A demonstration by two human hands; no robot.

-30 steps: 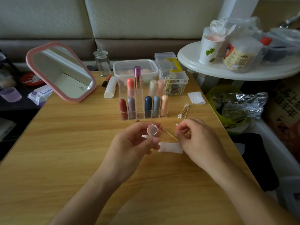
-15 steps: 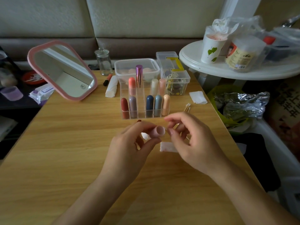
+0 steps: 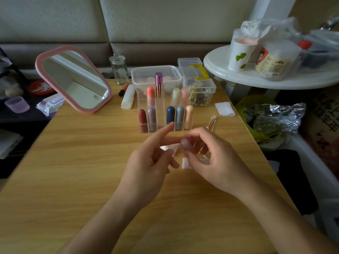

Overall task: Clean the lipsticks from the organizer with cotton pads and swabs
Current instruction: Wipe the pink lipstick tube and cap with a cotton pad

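A clear acrylic organizer [image 3: 163, 107] stands mid-table with several capped lipsticks in it. Just in front of it, my right hand [image 3: 212, 160] pinches a small mauve lipstick cap [image 3: 185, 143] between thumb and fingertips; the cap is blurred. My left hand [image 3: 148, 160] is beside it with the fingers straightened, the index finger pointing up toward the organizer, gripping nothing. A white cotton pad [image 3: 169, 146] shows just beyond the left fingers. Another cotton pad [image 3: 185, 163] lies on the table under my right hand. Several cotton swabs [image 3: 211, 122] lie to the right of the organizer.
A pink-framed mirror [image 3: 73, 79] leans at the back left. Behind the organizer are a glass jar [image 3: 119, 70], a loose lipstick [image 3: 123, 89], a rolled white item [image 3: 128, 97] and two clear plastic boxes [image 3: 156, 70]. A folded white pad [image 3: 224, 109] lies near the table's right edge.
The cap has passed from my left hand to my right hand. My left fingers have straightened and let go of it. The swab my right hand held a second ago is out of sight.
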